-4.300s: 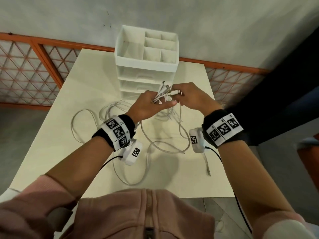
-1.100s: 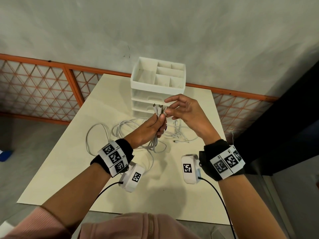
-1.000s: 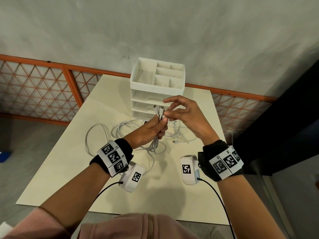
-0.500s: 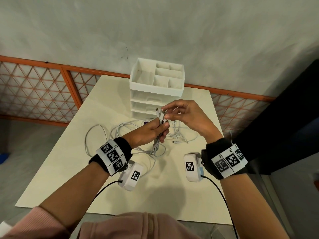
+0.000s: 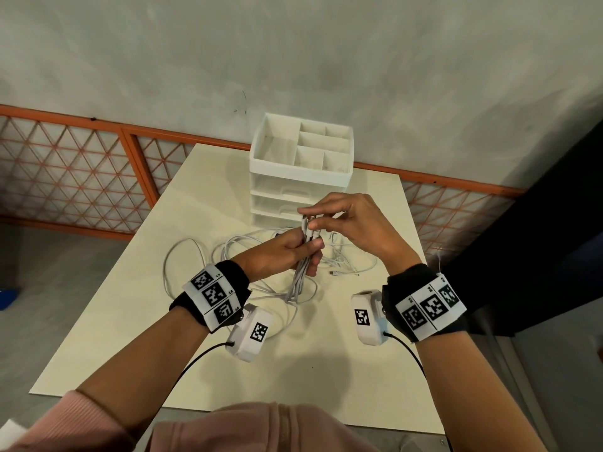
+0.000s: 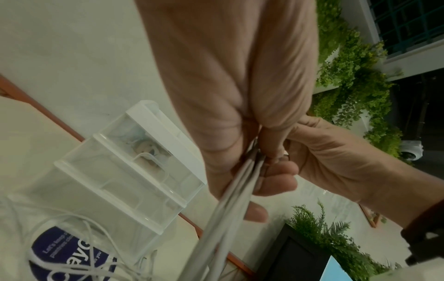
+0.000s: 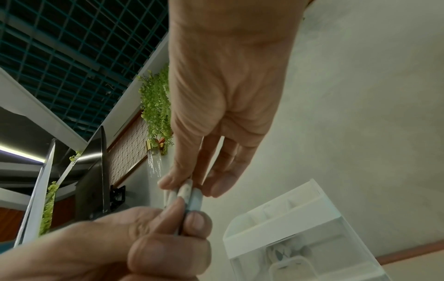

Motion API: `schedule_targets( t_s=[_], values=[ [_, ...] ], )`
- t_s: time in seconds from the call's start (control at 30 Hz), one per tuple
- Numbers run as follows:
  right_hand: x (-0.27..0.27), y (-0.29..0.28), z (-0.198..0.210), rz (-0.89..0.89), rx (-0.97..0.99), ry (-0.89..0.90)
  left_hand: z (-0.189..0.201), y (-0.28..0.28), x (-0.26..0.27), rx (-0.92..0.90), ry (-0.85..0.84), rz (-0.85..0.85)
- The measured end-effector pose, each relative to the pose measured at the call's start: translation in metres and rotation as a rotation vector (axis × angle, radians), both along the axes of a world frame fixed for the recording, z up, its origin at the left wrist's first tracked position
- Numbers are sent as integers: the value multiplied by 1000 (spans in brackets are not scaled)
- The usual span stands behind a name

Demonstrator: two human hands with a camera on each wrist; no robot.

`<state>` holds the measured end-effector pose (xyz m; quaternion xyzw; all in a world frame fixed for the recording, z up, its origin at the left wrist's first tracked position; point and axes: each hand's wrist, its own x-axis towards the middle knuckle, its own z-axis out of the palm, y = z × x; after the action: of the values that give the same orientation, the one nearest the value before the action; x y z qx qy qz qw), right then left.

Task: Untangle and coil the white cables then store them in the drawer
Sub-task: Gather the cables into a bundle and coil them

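Observation:
My left hand [image 5: 295, 252] grips a bundle of white cables [image 5: 301, 272] upright above the table, plug ends gathered at the top. My right hand [image 5: 329, 220] pinches those plug ends [image 7: 185, 194] with thumb and fingertips, just above the left fist [image 7: 168, 228]. The strands [image 6: 230, 199] run down from the fist to loose tangled loops [image 5: 248, 252] on the table. Behind the hands stands the white drawer unit [image 5: 300, 171], drawers pushed in; something white lies inside the upper clear drawer [image 7: 288, 252].
The cream table [image 5: 195, 337] has bare room near its front edge. A grey wall and an orange lattice railing [image 5: 81, 171] run behind it. A dark panel [image 5: 538, 239] stands at the right. A blue round sticker [image 6: 67, 252] lies under the loops.
Over the last second the right hand's fingers have come down onto the plug ends, pinching them together. The left hand keeps its grip on the bundle, nearly still.

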<state>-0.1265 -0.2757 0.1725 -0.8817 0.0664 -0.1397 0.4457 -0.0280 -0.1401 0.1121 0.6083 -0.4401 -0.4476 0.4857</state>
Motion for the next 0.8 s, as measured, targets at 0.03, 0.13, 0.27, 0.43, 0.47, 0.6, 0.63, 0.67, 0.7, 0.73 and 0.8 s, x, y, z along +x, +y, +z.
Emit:
schedule_targets(
  t_s=[0.03,0.13,0.27,0.43,0.47,0.6,0.63,0.67,0.7,0.73,0.8],
  values=[
    [1,-1,-1,1,-7,-1,0,0,0,-4,-1,-3],
    [3,-2,-2,-4,-9,-18,2,0,0,-26,7,8],
    [6,-2,0,25,-12,-40,2,-1,0,-74,58,45],
    [5,-2,-12,-60,44,-60,5,-3,-5,-113,51,109],
    [4,-1,-18,-76,91,-48,7,-3,-5,-134,34,144],
    [0,7,-40,17,414,177,17,-3,-1,-209,23,265],
    [2,10,-43,65,412,237,20,-4,-2,-211,52,302],
    [4,14,-45,132,399,293,24,-5,-3,-225,99,330],
    [6,19,-49,209,374,345,26,-6,-3,-251,142,347],
    [8,23,-52,272,351,376,29,-7,-3,-283,170,362],
    [10,27,-58,287,341,369,33,-6,3,-350,208,396]
  ],
)
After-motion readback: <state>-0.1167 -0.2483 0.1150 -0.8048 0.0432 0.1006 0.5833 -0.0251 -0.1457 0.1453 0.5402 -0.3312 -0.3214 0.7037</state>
